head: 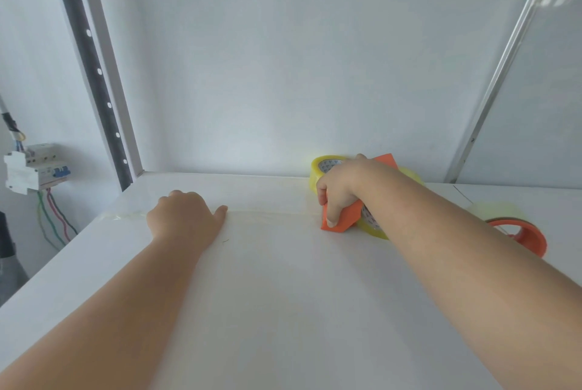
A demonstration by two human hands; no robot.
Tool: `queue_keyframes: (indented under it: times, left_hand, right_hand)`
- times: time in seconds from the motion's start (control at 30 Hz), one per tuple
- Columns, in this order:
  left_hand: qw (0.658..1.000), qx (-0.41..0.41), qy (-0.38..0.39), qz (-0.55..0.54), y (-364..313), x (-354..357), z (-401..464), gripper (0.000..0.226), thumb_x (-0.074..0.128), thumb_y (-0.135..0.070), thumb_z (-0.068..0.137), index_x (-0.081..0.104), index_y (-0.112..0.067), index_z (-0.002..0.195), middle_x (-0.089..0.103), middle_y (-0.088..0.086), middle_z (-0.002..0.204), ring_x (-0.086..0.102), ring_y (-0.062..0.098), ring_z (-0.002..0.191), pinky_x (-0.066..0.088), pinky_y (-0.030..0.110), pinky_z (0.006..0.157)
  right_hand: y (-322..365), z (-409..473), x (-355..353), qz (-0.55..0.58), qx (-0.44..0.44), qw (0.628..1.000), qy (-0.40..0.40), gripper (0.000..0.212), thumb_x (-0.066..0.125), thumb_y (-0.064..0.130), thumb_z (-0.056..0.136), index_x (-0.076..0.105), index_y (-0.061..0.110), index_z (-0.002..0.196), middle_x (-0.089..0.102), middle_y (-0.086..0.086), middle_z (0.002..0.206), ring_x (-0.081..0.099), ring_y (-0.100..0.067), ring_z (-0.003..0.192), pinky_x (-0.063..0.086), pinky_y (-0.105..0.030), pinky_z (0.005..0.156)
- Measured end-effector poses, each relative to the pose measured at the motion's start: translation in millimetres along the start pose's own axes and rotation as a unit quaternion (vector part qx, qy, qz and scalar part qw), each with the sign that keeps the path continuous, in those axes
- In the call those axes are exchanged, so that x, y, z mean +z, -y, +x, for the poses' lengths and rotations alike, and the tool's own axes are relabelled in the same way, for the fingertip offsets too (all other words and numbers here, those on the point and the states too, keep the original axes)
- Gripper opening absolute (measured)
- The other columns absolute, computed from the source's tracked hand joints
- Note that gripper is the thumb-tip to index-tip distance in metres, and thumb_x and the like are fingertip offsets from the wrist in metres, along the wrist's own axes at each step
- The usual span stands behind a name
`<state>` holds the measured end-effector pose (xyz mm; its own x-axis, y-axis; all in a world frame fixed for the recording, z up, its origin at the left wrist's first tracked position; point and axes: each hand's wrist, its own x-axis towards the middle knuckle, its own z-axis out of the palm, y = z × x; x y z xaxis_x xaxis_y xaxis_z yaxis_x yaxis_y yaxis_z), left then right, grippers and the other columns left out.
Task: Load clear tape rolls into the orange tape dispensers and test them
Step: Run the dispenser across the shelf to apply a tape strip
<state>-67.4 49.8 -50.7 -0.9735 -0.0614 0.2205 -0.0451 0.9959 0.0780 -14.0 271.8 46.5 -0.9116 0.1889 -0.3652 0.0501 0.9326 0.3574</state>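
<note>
the right hand clutches an orange dispenser on the white table; left of the dispenser, the left hand lies flat, unclenched, pressing a clear tape strip.

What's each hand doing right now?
Left hand: flat, pressing tape strip onto table.
Right hand: closed on orange dispenser.

No text can be read anywhere. The core of the tape roll behind the right hand carries small printed marks, too blurred to make out. The breaker on the left wall has faint print on its face, also too small to read.
</note>
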Motion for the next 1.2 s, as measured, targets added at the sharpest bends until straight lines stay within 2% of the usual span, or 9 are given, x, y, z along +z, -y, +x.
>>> queue_keyframes:
  times: [0.2,0.43,0.53,0.63,0.73,0.8,0.9,1.0,1.2]
  left_hand:
    - [1.0,0.017,-0.006,-0.02,-3.2,-0.9,-1.4,0.049,0.04,-0.057,0.091,0.055,-0.013,0.104,0.041,0.002,0.089,0.053,0.025,0.099,0.038,0.031,0.065]
    - [0.998,0.052,-0.032,-0.023,-15.5,-11.5,-2.8,0.029,0.041,-0.038,0.095,0.053,-0.013,0.091,0.046,0.001,0.079,0.048,0.025,0.082,0.043,0.031,0.067]
    - [0.994,0.079,-0.043,-0.063,-30.2,-21.5,-4.7,0.029,0.041,-0.035,0.094,0.058,-0.012,0.094,0.052,0.002,0.08,0.051,0.026,0.08,0.039,0.029,0.064]
    - [0.988,0.102,-0.037,-0.108,-53.2,-30.8,-11.8,0.031,0.042,-0.038,0.093,0.061,-0.015,0.101,0.063,0.003,0.094,0.058,0.026,0.089,0.042,0.029,0.068]
    - [0.978,0.118,-0.02,-0.169,-78.9,-36.8,-22.9,0.027,0.043,-0.039,0.092,0.06,-0.018,0.093,0.064,0.0,0.089,0.056,0.023,0.083,0.042,0.028,0.067]
    - [0.967,0.122,-0.017,-0.223,-93.0,-40.5,-30.2,0.022,0.044,-0.039,0.092,0.057,-0.021,0.089,0.065,-0.002,0.09,0.058,0.022,0.083,0.044,0.029,0.067]
    - [0.944,0.127,-0.022,-0.305,-107.3,-45.0,-39.3,0.021,0.046,-0.036,0.091,0.059,-0.02,0.086,0.067,-0.003,0.089,0.061,0.021,0.082,0.044,0.028,0.066]
    - [0.923,0.14,-0.04,-0.357,-115.2,-47.4,-47.2,0.021,0.045,-0.031,0.091,0.059,-0.019,0.083,0.065,-0.005,0.084,0.059,0.02,0.078,0.043,0.028,0.062]
    - [0.89,0.198,-0.073,-0.405,-113.5,-41.3,-58.2,0.015,0.047,-0.024,0.091,0.058,-0.018,0.085,0.065,-0.006,0.079,0.06,0.017,0.076,0.046,0.03,0.064]
  right_hand:
    - [-0.2,2.8,3.4,-0.009,-0.012,1.0,-0.019,0.052,0.069,0.056,0.072,0.057,0.039,0.12,0.052,0.009,0.126,0.042,-0.022,0.119,0.032,-0.038,0.099]
    - [-4.2,6.6,11.5,-0.029,-0.041,0.996,-0.073,0.05,0.065,0.064,0.069,0.059,0.04,0.114,0.058,0.012,0.116,0.048,-0.019,0.114,0.034,-0.038,0.1]
    - [-6.6,6.9,13.7,-0.027,-0.052,0.994,-0.092,0.051,0.064,0.064,0.07,0.059,0.039,0.114,0.06,0.012,0.114,0.05,-0.018,0.111,0.034,-0.037,0.099]
    - [-9.0,7.0,16.7,-0.023,-0.055,0.992,-0.112,0.055,0.063,0.065,0.07,0.057,0.037,0.117,0.059,0.009,0.113,0.051,-0.019,0.105,0.035,-0.033,0.091]
    - [-13.4,8.6,19.9,0.022,-0.078,0.983,-0.166,0.054,0.059,0.066,0.074,0.056,0.034,0.117,0.06,0.008,0.111,0.053,-0.019,0.103,0.036,-0.031,0.083]
    - [-15.9,7.9,21.1,0.076,-0.103,0.967,-0.222,0.042,0.055,0.06,0.08,0.059,0.03,0.109,0.061,0.007,0.107,0.056,-0.02,0.1,0.039,-0.031,0.078]
    - [-13.0,0.2,23.8,0.105,-0.132,0.933,-0.318,0.018,0.05,0.039,0.089,0.054,0.024,0.082,0.055,0.006,0.077,0.054,-0.022,0.08,0.03,-0.028,0.064]
    - [-9.6,-6.6,28.9,0.091,-0.133,0.907,-0.39,0.019,0.045,0.025,0.088,0.047,0.019,0.071,0.044,0.004,0.061,0.047,-0.025,0.067,0.026,-0.029,0.065]
    - [-13.5,-13.3,42.3,0.12,-0.161,0.878,-0.435,0.03,0.048,0.024,0.086,0.034,0.021,0.059,0.042,0.003,0.061,0.044,-0.024,0.063,0.026,-0.029,0.068]
